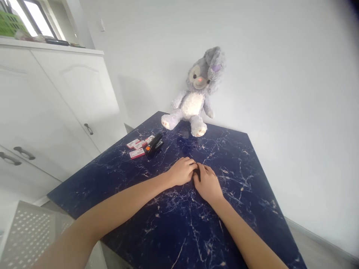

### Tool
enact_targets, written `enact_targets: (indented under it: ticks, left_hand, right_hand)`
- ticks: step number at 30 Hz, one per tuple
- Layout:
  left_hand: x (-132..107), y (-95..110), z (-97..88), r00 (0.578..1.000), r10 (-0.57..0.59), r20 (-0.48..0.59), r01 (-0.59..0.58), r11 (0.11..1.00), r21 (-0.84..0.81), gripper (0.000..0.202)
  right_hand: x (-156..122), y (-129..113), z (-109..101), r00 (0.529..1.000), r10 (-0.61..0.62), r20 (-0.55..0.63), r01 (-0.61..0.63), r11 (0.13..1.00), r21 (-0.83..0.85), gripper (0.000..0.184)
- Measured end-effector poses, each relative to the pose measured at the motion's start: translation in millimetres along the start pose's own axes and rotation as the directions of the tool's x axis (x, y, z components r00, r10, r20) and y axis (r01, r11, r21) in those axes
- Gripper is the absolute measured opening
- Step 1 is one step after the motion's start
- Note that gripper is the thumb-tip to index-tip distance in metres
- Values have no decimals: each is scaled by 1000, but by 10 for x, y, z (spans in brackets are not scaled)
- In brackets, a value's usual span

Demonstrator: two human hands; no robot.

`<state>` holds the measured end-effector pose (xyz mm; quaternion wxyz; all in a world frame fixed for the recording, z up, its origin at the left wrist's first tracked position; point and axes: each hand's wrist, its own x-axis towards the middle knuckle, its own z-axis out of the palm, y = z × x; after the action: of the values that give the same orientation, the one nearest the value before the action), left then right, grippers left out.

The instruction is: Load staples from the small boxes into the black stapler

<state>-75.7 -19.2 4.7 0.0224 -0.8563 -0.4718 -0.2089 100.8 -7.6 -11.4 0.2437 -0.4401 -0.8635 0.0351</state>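
Both of my hands are together over the middle of the table, fingertips meeting. My left hand (pixel 181 172) is closed, its fingers curled down and mostly hidden from me. My right hand (pixel 208 184) is curled too, thumb and fingers around a small black object (pixel 198 172) that shows only in the gap between the hands. Its kind I cannot make out. Beyond my left hand lies a black stapler (pixel 154 145) with an orange part at its near end. Several small red-and-white boxes (pixel 137 153) lie flat beside it.
A grey plush rabbit (pixel 193 104) sits at the far corner of the dark blue marbled table (pixel 174 239), against the wall. White cabinets (pixel 75 86) stand on the left. A white perforated chair (pixel 30 231) is at the lower left.
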Motion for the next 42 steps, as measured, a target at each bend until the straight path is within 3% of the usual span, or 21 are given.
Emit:
enact_targets:
  ticks: [14, 17, 20, 23, 25, 26, 28, 30, 32, 36, 39, 42]
  left_hand:
    - [-35, 32, 54, 999, -25, -40, 22, 998, -58, 29]
    - [-142, 46, 3, 994, -34, -105, 30, 999, -41, 31]
    - [-403, -78, -176, 972, -95, -217, 103, 994, 26, 29]
    - [-755, -437, -449, 888, -274, -370, 326, 942, 84, 27]
    - [-957, -785, -629, 777, -422, -467, 518, 851, 92, 29]
    - [-1028, -972, -707, 693, -499, -520, 618, 783, 73, 31]
    - [-1094, -1334, -829, 576, -637, -513, 746, 666, 12, 39]
    - [-1060, -1635, -900, 534, -738, -413, 798, 601, -43, 46]
    - [-956, -1846, -929, 573, -777, -262, 777, 616, -128, 52]
    - [-703, -2011, -905, 724, -688, -46, 666, 714, -217, 46]
    - [-585, -1950, -862, 806, -591, 34, 582, 781, -228, 46]
    - [-534, -1707, -808, 878, -470, 87, 477, 851, -218, 47]
  right_hand:
    - [-20, 9, -3, 1000, -23, 2, 23, 999, 27, 41]
    - [-26, 21, 8, 998, -59, -12, 60, 998, 36, 42]
    - [-28, 18, 4, 998, -60, -19, 60, 998, 34, 43]
    - [-28, 9, -4, 998, -54, -13, 55, 998, 33, 43]
    - [-28, 6, -4, 998, -55, -11, 55, 998, 30, 42]
    - [-29, 5, -2, 998, -56, -11, 57, 998, 28, 42]
    - [-30, 5, 3, 998, -58, -10, 58, 998, 21, 41]
    - [-32, 5, 5, 998, -60, -10, 60, 998, 15, 40]
    - [-33, 2, 1, 998, -61, -10, 61, 998, 10, 39]
    - [-37, 0, -3, 998, -62, -10, 63, 998, 14, 37]
    - [-32, 1, 2, 998, -60, -5, 60, 998, 24, 37]
    - [-23, -12, -22, 999, -44, -14, 45, 997, 61, 39]
